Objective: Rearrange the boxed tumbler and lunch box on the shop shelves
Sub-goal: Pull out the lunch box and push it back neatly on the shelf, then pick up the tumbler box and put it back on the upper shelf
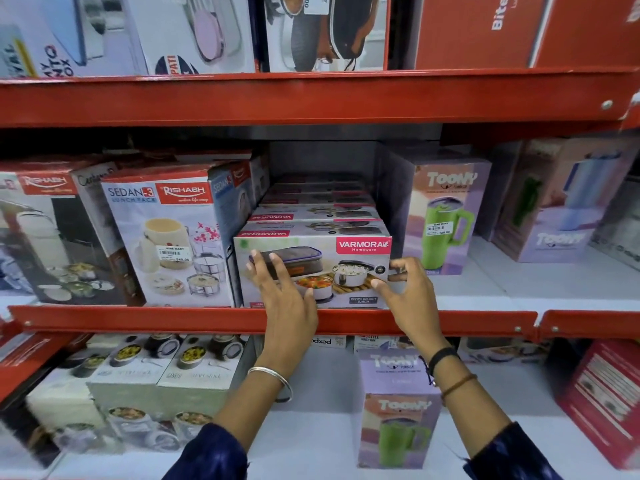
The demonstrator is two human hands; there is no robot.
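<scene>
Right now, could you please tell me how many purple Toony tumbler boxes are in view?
3: one purple Toony tumbler box with a green mug right of the Varmora lunch box, a blurred one further right, one on the lower shelf. More may be hidden.

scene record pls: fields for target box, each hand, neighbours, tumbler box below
target: white and red Varmora cardboard lunch box, front of middle shelf
left hand: open, fingers on box front
right hand: open, at box's right edge
left neighbour: white and blue Sedan-3 lunch pack box
right neighbour: lilac Toony tumbler box with green mug picture
below: second lilac Toony tumbler box, upright on lower shelf
</scene>
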